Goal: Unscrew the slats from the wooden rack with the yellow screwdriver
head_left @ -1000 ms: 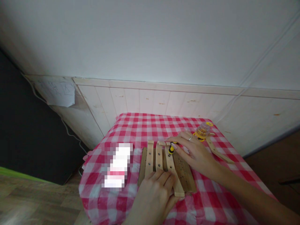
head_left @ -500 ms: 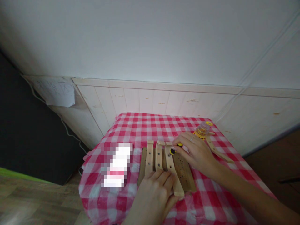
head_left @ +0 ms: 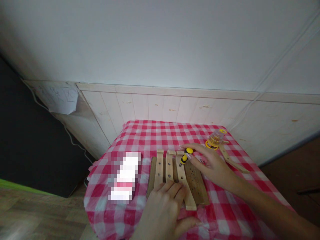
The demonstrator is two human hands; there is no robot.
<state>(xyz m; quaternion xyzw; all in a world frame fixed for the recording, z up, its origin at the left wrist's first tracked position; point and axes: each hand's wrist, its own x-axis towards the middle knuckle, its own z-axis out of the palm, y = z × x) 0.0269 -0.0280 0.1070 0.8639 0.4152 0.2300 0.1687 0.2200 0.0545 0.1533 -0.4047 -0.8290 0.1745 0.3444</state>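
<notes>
Checkered tablecloth (head_left: 150, 138); screwdriver (head_left: 184, 158) inside right grip (head_left: 213, 161).

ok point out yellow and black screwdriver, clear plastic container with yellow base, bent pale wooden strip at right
Yellow and black screwdriver (head_left: 184, 156): head view, on the handle.
Clear plastic container with yellow base (head_left: 215, 137): head view, on transparent side.
Bent pale wooden strip at right (head_left: 227, 157): head view, near the bend.

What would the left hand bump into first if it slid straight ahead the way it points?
Most likely the screwdriver in the right hand, tip down at a wooden strip: the left hand points roughly that way, though depth is hard to judge.
</notes>
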